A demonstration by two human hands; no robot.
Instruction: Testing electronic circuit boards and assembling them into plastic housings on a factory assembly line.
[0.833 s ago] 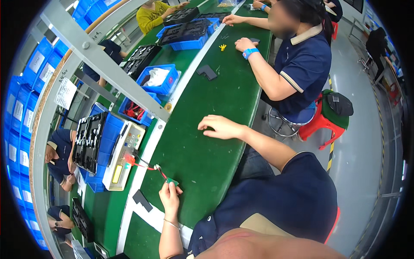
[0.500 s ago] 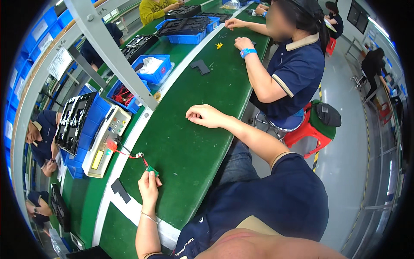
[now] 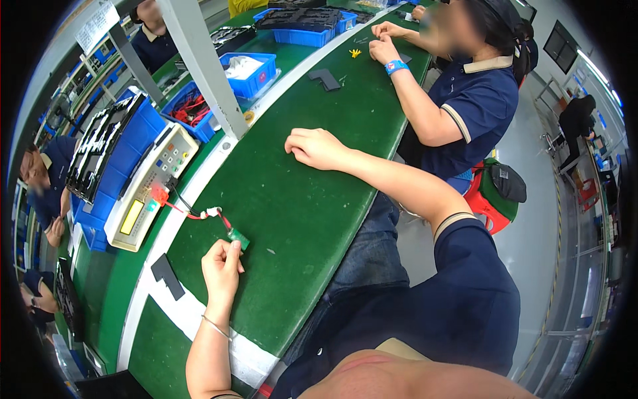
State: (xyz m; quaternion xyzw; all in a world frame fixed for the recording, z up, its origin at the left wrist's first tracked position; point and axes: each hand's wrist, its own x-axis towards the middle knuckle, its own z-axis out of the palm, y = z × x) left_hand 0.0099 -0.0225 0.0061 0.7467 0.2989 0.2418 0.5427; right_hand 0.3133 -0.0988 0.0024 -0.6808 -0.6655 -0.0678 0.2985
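My left hand [image 3: 222,266] pinches a small green circuit board [image 3: 238,237] against the green belt [image 3: 299,206]. Red and black wires [image 3: 199,214] run from the board to a cream tester box [image 3: 149,183] with coloured buttons and a yellow display. My right hand [image 3: 318,147] rests on the belt farther away, fingers curled, holding nothing that I can see.
A black flat part [image 3: 167,275] lies on the white strip left of my left hand. Blue bins [image 3: 247,68] and black trays [image 3: 100,141] line the far side behind a grey post [image 3: 206,70]. A co-worker in a navy shirt [image 3: 478,113] works on my right, another black part [image 3: 325,79] near them.
The view has shifted, so everything sits lower and larger. My left hand still holds the green board and my right hand stays curled on the belt.
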